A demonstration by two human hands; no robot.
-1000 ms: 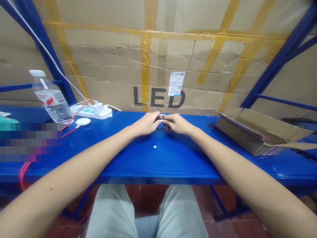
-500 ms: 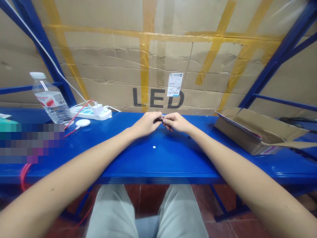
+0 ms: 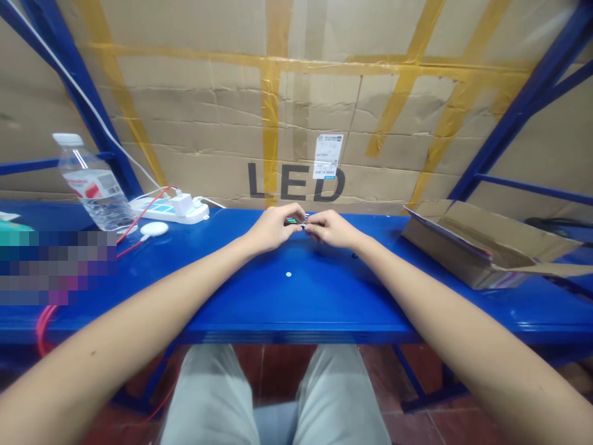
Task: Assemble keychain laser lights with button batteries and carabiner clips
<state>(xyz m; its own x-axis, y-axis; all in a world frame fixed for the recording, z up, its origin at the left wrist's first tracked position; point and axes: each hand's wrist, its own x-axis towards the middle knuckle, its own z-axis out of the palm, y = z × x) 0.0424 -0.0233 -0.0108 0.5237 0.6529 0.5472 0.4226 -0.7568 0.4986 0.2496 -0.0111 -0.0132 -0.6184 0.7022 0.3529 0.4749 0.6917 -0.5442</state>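
Over the far middle of the blue table (image 3: 287,309), my left hand (image 3: 274,228) and my right hand (image 3: 334,230) meet with their fingertips close together. Between them is a small dark, shiny object (image 3: 293,220) with a greenish glint; its kind is too small to make out. My left hand curls thumb and fingers round its left part. At its right end, the fingers of my right hand are pinched together. A small white round disc (image 3: 288,274) lies on the table nearer to me. Part of a small black thing (image 3: 354,255) shows beside my right wrist.
An open cardboard box (image 3: 454,247) stands on the right. To the left are a water bottle (image 3: 95,185), a white power strip (image 3: 171,210) with cables, and a round white charger (image 3: 154,229) on a red cord. A large taped carton (image 3: 222,123) rises behind the table.
My left fingers have lifted and loosened a little, so more of the small shiny object shows between the hands. My right hand stays nearly in place.
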